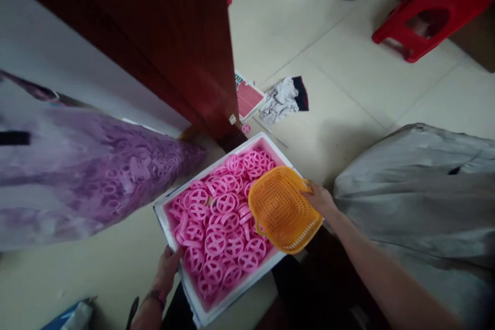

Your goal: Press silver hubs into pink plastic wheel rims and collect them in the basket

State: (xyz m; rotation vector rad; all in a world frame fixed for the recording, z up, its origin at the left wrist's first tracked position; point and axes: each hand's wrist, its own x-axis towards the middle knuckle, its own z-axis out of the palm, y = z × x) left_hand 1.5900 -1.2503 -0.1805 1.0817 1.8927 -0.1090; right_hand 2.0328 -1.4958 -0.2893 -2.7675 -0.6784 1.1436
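A white foam box is full of pink plastic wheel-shaped rings with crossed spokes. My left hand is closed on the box's near-left wall, with the fingertips over the rim. An orange-yellow perforated plastic basket lies tilted over the right part of the box, covering some of the rings. At the basket's right handle, my right hand is closed on it, close to the box's right side. Whether those fingers also grip the box is hidden.
A dark red wooden door stands ahead on the left. Beside it is a big clear bag of purple pieces. A grey covered bulk sits at right. On the floor are a crumpled cloth, a patterned box and a red stool.
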